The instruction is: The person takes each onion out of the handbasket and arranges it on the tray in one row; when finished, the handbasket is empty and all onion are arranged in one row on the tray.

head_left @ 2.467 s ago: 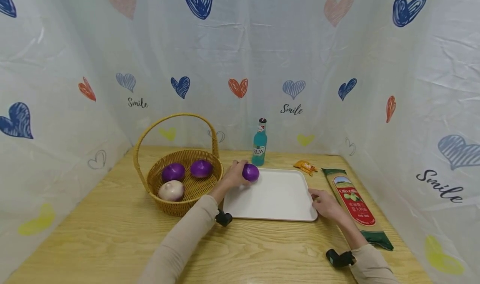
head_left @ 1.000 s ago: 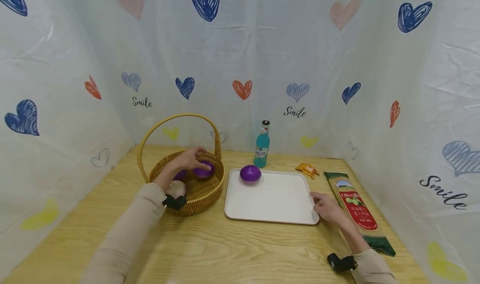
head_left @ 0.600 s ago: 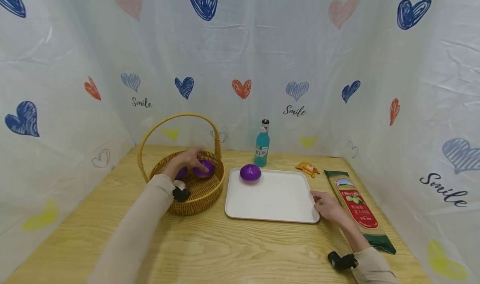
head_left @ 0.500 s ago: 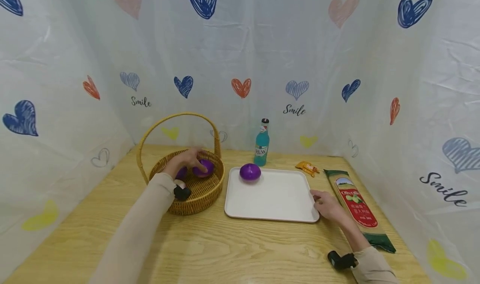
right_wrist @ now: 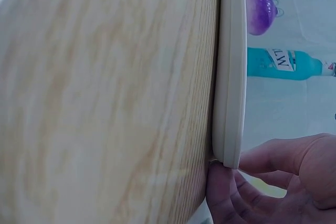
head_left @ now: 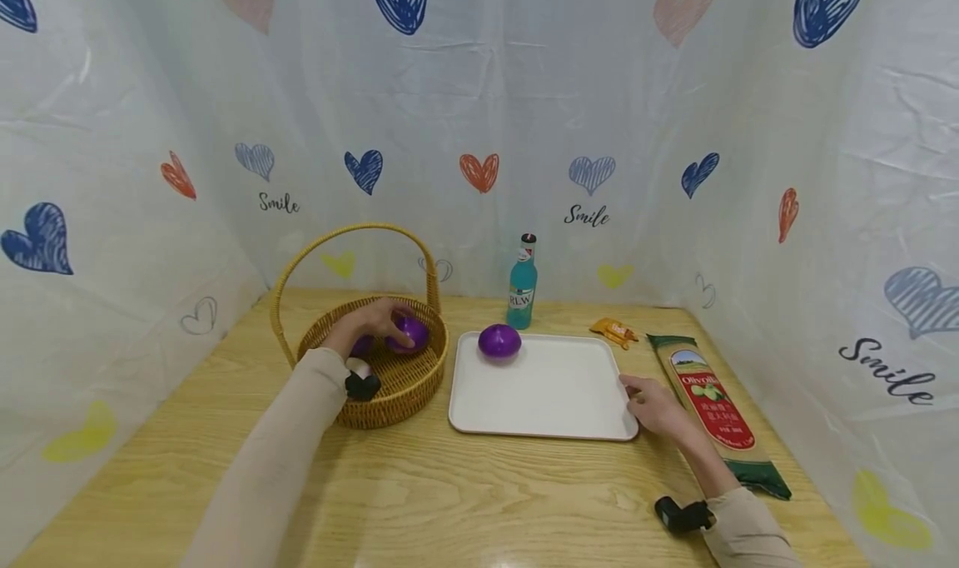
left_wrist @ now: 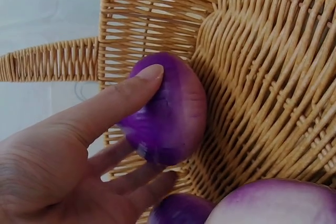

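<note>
Left hand (head_left: 372, 322) grips purple onion (left_wrist: 167, 109) inside basket (head_left: 390, 381)

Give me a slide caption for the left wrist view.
Left hand grips a purple onion inside the wicker basket.

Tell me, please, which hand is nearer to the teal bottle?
The left hand, inside the basket gripping a purple onion left of the teal bottle. The right hand holds the tray at its near right corner, farther away.

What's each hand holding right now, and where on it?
Left hand grips a purple onion in the basket, thumb and fingers round its sides. Right hand pinches the white tray at its near right corner.
</note>
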Demonstrator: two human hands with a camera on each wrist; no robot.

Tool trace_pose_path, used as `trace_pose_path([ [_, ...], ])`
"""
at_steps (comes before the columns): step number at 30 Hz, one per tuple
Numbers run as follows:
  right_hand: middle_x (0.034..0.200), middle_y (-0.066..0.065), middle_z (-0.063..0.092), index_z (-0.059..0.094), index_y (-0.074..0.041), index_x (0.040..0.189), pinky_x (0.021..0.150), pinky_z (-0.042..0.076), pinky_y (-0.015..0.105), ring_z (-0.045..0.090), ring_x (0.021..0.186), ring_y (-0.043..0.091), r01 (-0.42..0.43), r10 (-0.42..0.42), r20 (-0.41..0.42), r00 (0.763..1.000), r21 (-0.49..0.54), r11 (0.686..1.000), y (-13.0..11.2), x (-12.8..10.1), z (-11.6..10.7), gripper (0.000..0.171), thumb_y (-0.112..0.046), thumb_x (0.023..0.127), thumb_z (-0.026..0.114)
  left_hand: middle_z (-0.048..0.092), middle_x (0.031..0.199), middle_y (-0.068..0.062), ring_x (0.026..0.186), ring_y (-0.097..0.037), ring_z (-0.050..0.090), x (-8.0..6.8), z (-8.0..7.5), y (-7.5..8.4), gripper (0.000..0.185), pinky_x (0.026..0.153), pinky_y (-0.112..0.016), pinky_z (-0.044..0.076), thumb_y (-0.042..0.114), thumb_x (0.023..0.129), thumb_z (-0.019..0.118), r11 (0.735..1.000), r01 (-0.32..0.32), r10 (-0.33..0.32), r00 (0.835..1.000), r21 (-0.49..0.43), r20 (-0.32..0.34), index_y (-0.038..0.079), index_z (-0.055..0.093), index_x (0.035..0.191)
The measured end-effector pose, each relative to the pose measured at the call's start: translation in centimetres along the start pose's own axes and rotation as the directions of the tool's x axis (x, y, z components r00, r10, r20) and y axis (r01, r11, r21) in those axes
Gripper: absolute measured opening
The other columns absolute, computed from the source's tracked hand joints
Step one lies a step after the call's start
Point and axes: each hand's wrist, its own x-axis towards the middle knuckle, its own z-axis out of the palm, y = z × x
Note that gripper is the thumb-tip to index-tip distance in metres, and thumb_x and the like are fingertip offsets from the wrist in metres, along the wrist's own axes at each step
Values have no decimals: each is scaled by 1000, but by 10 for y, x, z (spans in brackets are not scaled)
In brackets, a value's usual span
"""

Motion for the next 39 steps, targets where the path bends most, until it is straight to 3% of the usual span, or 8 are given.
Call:
trace_pose_path([
  [9, 116, 29, 60, 45, 15, 137, 74, 51, 34, 56, 96, 29, -8, 8, 3, 1000, -3, 1000, 0, 0, 1, 50, 6, 88, 52, 52, 137, -29, 123, -42, 54, 0, 2, 3, 70, 103, -49, 47, 17, 82, 79, 999, -18, 18, 1000, 36, 6, -2, 46, 140],
  [15, 117, 29, 60, 45, 15, 137, 74, 52, 35, 57, 97, 30, -5, 5, -2, 1000, -3, 1000, 0, 0, 0, 50, 6, 89, 52, 53, 135, -27, 122, -40, 55, 0, 0, 11, 66, 101, -48, 48, 18, 82, 79, 995, 12, -12, 1000, 98, -5, 1, 49, 138],
  [22, 116, 29, 61, 45, 15, 137, 74, 51, 33, 57, 96, 28, 0, 0, -6, 1000, -5, 1000, 1, -1, 1, 49, 5, 89, 52, 48, 140, -26, 126, -41, 52, -1, 1, 12, 79, 104, -50, 46, 24, 82, 80, 989, 48, -52, 998, 137, 21, 2, 40, 145],
  [29, 117, 29, 60, 45, 15, 137, 75, 51, 35, 56, 97, 29, -6, 6, -3, 1000, -3, 1000, 1, -1, 1, 50, 5, 88, 52, 52, 134, -26, 121, -39, 56, -4, -1, 15, 74, 102, -49, 48, 25, 83, 78, 993, 16, -16, 1000, 115, 0, 0, 42, 143],
  [39, 118, 30, 61, 45, 15, 137, 79, 54, 40, 59, 101, 32, 7, -7, 0, 1000, -14, 1000, 1, 0, 0, 50, 5, 88, 52, 47, 140, -28, 121, -41, 55, -14, -12, 27, 74, 100, -50, 50, 25, 82, 79, 990, -108, 110, 994, 85, -20, 2, 43, 143],
])
